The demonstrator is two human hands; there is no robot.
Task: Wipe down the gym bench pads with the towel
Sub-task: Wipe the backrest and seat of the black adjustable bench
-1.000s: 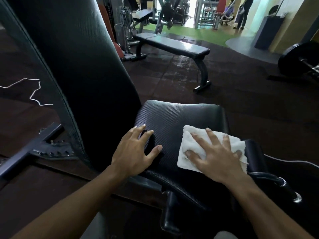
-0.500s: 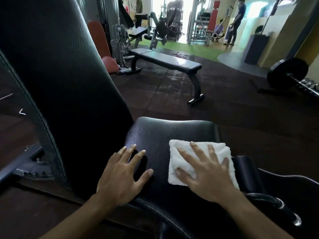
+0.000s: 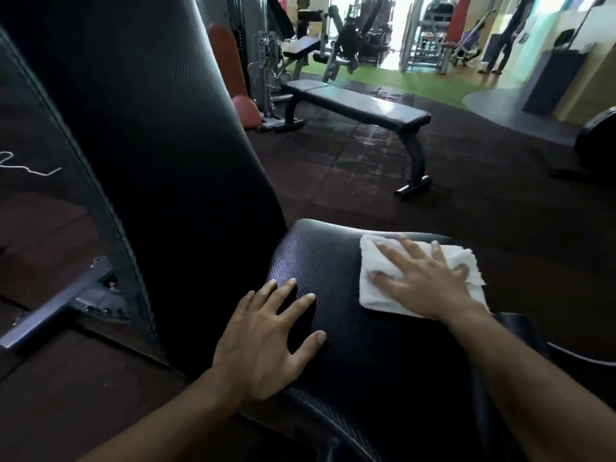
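A black textured seat pad (image 3: 333, 258) lies in front of me, with the tall black back pad (image 3: 150, 145) rising on its left. A folded white towel (image 3: 376, 298) lies flat on the far right part of the seat pad. My right hand (image 3: 423, 281) presses on the towel with straight, spread fingers. My left hand (image 3: 266, 335) rests flat on the seat pad near its left edge, fingers spread, holding nothing.
A flat black bench (image 3: 360, 106) stands on the dark rubber floor beyond. Weight machines (image 3: 266, 61) stand behind it. A steel frame foot (image 3: 56, 308) lies at left. A black weight plate (image 3: 596, 135) sits at the right edge. A person (image 3: 506, 35) stands far back.
My right hand has slid the towel away from me toward the far edge of the seat pad. My left hand has stayed on the pad. The view has tilted up.
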